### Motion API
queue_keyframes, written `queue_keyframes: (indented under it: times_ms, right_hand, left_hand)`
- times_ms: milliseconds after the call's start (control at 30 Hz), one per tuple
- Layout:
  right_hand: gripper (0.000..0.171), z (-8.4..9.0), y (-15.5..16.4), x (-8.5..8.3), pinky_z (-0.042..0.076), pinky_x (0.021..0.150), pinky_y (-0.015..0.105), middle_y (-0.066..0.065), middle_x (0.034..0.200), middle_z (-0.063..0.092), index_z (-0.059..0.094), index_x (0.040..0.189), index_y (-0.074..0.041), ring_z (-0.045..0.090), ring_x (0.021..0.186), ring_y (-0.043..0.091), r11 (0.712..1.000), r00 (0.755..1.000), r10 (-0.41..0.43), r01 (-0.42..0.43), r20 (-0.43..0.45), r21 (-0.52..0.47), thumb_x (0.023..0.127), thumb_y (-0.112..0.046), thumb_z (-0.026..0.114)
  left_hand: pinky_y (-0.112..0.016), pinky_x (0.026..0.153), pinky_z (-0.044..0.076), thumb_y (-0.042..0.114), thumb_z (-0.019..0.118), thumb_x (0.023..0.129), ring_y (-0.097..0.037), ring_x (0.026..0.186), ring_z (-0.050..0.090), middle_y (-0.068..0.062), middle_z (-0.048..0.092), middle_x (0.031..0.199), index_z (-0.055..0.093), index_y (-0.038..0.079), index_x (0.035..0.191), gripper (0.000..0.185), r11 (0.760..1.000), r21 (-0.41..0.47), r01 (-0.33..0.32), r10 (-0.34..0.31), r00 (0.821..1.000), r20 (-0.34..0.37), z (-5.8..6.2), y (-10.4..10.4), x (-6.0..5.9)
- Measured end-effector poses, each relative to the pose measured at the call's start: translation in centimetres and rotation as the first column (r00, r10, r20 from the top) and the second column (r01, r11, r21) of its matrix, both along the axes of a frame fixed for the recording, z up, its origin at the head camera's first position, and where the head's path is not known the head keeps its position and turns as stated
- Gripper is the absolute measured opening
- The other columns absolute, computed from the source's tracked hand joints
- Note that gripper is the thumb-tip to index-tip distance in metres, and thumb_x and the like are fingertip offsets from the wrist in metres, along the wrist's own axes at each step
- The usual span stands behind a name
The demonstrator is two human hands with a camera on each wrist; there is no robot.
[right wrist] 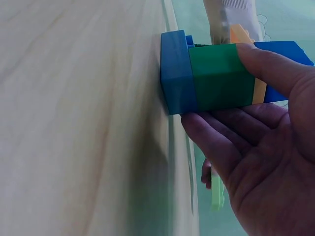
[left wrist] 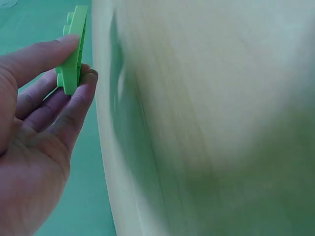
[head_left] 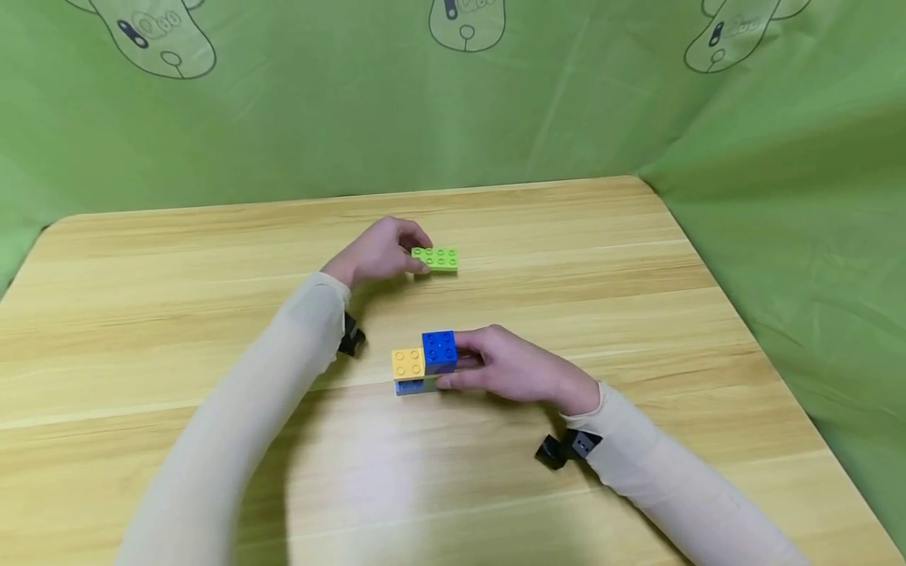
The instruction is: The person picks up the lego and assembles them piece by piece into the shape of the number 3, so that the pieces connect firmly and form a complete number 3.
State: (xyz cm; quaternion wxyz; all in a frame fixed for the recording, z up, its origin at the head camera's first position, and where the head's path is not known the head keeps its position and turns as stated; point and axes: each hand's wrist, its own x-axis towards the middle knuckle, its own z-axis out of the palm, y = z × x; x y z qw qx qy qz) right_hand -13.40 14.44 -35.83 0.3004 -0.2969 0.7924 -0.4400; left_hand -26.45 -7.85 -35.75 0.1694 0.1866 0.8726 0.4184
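1. The left hand pinches one short end of a flat light-green brick between thumb and fingertips. In the left wrist view the thumb lies along the brick's studded face and the fingers press against its underside.

2. That light-green brick is at the far middle of the wooden surface, its studs facing up in the head view; whether it rests on the wood or is held just above it cannot be told.

3. The right hand grips a small stack of bricks from the stack's right side, thumb on the near face and fingers curled round the far side.

4. The stack stands on the surface, nearer to the person than the light-green brick and apart from it. In the head view a blue brick sits highest, a yellow brick is just to its left and one step lower, and a pale blue layer shows underneath them.

5. The right wrist view shows the stack side-on: a blue base brick against the wood, then a dark green brick under the thumb.

6. Both arms wear pale cream sleeves, and a small black clip hangs at each wrist.

7. A green cloth backdrop with printed cartoon outlines rises behind and to the right of the surface.
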Motion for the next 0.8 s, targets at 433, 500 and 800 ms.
queue_keyframes:
  times_ms: [433,500,800]
  right_hand:
    - [0.036,0.1,0.0,0.1,0.052,0.09,0.031,-0.003,0.111,0.069,0.064,0.123,-0.006,0.064,0.1,0.012,1.0,1.0,-0.006,0.006,-0.003,0.023,0.092,-0.022,0.072]
    - [0.036,0.1,0.0,0.1,0.052,0.09,0.031,-0.003,0.111,0.069,0.064,0.123,-0.006,0.064,0.099,0.012,1.0,1.0,-0.008,0.008,-0.008,0.03,0.092,-0.023,0.072]
    - [0.035,0.1,0.0,0.1,0.053,0.089,0.032,-0.003,0.109,0.069,0.065,0.121,-0.006,0.064,0.096,0.013,0.999,1.0,-0.003,0.004,-0.028,0.052,0.092,-0.024,0.072]
  left_hand:
    - [-0.034,0.084,0.044,0.014,0.08,0.083,-0.022,0.102,0.051,-0.007,0.062,0.11,0.069,0.009,0.118,0.037,0.968,0.122,-0.221,0.218,0.975,0.044,-0.4,-2.8,2.4]
    - [-0.035,0.083,0.044,0.013,0.08,0.083,-0.022,0.102,0.051,-0.008,0.061,0.11,0.068,0.008,0.118,0.038,0.955,0.15,-0.256,0.251,0.966,0.054,-0.5,-3.0,3.0]
    - [-0.034,0.077,0.048,0.013,0.079,0.085,-0.022,0.094,0.055,-0.009,0.063,0.106,0.068,0.007,0.122,0.039,0.901,0.25,-0.355,0.333,0.935,0.124,-1.3,-3.5,5.1]
